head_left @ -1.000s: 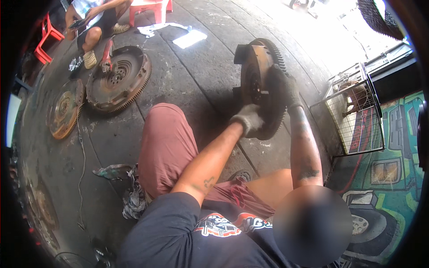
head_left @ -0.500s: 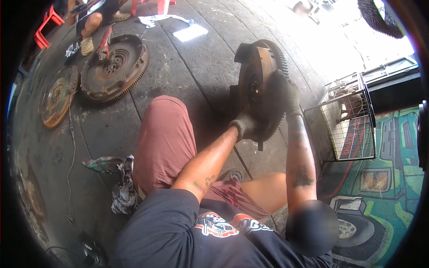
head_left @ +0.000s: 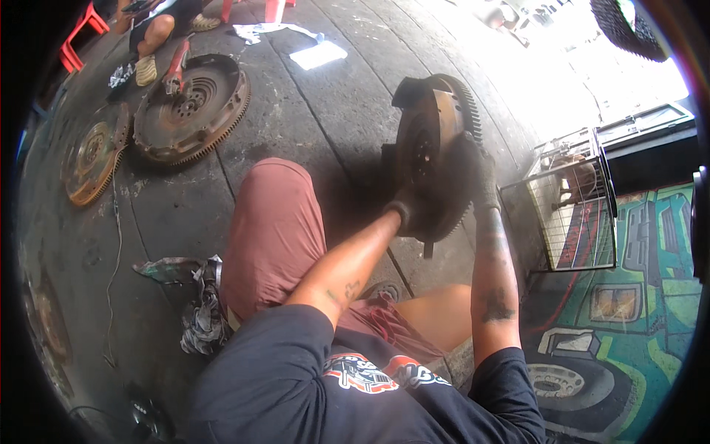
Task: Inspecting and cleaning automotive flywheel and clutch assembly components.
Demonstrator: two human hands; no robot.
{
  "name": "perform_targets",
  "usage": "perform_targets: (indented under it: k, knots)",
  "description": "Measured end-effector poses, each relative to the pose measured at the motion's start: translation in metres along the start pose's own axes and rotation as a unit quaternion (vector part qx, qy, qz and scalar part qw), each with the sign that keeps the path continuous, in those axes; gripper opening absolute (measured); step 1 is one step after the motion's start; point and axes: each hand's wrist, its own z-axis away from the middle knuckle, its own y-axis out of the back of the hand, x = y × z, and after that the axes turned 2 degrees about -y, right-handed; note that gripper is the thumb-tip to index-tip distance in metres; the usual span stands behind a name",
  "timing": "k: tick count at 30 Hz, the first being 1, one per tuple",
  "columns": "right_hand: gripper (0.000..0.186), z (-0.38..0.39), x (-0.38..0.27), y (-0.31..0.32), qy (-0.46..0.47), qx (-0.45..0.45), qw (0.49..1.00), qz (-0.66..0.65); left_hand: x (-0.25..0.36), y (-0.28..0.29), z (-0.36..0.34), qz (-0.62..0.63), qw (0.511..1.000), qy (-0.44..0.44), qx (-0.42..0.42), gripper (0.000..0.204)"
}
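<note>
A rusty, dark flywheel [head_left: 442,112] with a toothed rim stands tilted on edge in front of me, beyond my knees. My right hand [head_left: 479,174], in a dark, dirty glove, grips its toothed rim on the right side. Low on the flywheel's face, my left hand [head_left: 405,213] holds it, also gloved; shadow hides most of those fingers. At the far left, a second large flywheel [head_left: 222,111] lies flat on the floor with a red power tool [head_left: 176,68] on it. Beside it lies a smaller rusty toothed disc [head_left: 95,154].
A wire cage [head_left: 573,248] with an animal in it stands at the right, by a painted green panel [head_left: 629,311]. A crumpled rag [head_left: 203,325] lies left of my knee. Farther off are a white sheet [head_left: 318,55], a red chair [head_left: 81,37] and a seated person [head_left: 157,33].
My view has tilted slightly, so the flywheel and my right hand sit a little lower in the picture. Both hands remain on the flywheel in nearly the same places.
</note>
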Motion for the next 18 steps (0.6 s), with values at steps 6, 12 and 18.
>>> perform_targets:
  k: [6, 12, 18]
  knots:
    - [0.041, 0.029, 0.008, 0.038, -0.194, 0.062, 0.977, -0.062, 0.029, 0.062, -0.065, 0.496, 0.667, 0.547, -0.095, 0.042]
    - [0.044, 0.014, 0.023, 0.029, 0.008, 0.024, 0.998, 0.065, 0.041, -0.005, -0.009, 0.582, 0.693, 0.413, 0.104, 0.032]
    - [0.047, 0.013, 0.011, 0.023, -0.039, 0.016, 0.996, 0.076, 0.004, 0.018, -0.022, 0.622, 0.552, 0.551, 0.067, 0.028]
